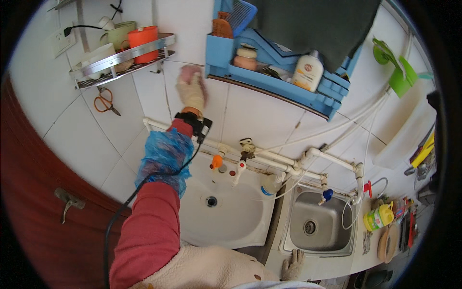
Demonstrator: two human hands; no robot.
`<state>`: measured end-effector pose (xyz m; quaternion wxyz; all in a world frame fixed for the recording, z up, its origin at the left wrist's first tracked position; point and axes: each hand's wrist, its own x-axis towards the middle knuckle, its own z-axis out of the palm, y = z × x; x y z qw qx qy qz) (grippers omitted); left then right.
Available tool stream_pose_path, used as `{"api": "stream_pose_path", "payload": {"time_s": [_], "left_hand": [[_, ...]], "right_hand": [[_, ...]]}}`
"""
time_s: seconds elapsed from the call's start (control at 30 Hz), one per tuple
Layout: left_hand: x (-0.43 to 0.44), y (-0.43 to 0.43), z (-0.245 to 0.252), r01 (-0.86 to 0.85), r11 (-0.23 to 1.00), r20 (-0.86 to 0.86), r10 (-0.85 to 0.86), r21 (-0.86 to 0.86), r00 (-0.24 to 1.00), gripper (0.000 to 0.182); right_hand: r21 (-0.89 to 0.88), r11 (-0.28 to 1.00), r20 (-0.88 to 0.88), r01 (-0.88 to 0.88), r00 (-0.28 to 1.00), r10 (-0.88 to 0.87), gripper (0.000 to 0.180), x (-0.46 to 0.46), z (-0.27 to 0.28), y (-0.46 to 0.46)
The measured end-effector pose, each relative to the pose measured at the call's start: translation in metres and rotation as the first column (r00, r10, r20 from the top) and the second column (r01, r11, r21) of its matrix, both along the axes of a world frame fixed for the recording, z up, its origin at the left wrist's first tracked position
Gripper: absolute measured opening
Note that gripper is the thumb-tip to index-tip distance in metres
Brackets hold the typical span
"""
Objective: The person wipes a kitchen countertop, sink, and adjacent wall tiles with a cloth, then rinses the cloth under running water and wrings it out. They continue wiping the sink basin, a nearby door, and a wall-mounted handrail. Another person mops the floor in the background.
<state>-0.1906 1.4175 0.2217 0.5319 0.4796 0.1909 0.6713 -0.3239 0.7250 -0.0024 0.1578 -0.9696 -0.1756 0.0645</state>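
Note:
My left hand (191, 88), in a pale glove, reaches up to the white wall tiles (213, 104). Its fingers close around a pink cloth (189, 73), partly hidden and blurred by motion. Wall and cloth appear to touch, between the metal rack and the blue shelf. A blue plastic sleeve cover (164, 155) wraps that forearm, and a black strapped device (196, 124) with a cable sits at the wrist. Low in the view, my right hand (293, 265), also gloved, rests on the counter (314, 267) in front of the steel sink, holding nothing.
A metal rack (124, 59) holds cups; scissors (105, 103) hang below. The blue shelf (270, 77) carries a lotion bottle (308, 72) and combs. Below are a white washbasin (231, 220), pipes with taps, a steel sink (321, 224) and a yellow bottle (379, 216). A red-brown door (39, 231) stands left.

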Motion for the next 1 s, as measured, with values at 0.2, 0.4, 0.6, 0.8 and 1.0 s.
{"api": "stream_pose_path", "payload": {"time_s": [0.2, 0.4, 0.6, 0.8, 1.0], "left_hand": [[0.006, 0.035, -0.02, -0.544, 0.839, -0.348, 0.52, 0.032, 0.78, 0.044], [-0.015, 0.021, -0.075, 0.146, 0.85, 0.241, -0.023, -0.507, 0.97, 0.031], [0.001, -0.019, -0.094, 0.387, 0.419, 0.139, -0.511, -0.821, 0.848, 0.061], [-0.005, 0.037, -0.147, 0.485, 0.55, 0.05, -0.625, -0.681, 0.779, 0.067], [0.004, -0.05, -0.163, 0.615, 0.789, -0.906, -0.275, -0.022, 0.321, 0.035]], "right_hand": [[-0.04, 0.996, 0.049, -0.077, 0.996, 0.079, 0.065, 0.0, -0.003, 0.0], [-0.056, 0.996, 0.07, -0.064, 0.995, 0.068, 0.064, 0.0, -0.004, 0.002], [-0.068, 0.997, 0.029, -0.048, 0.998, 0.05, 0.063, 0.004, -0.004, 0.003], [-0.029, 0.998, 0.064, -0.064, 0.996, 0.066, 0.062, 0.005, -0.007, 0.0], [-0.047, 0.997, 0.082, -0.053, 0.995, 0.057, 0.062, 0.007, -0.006, 0.001]]}}
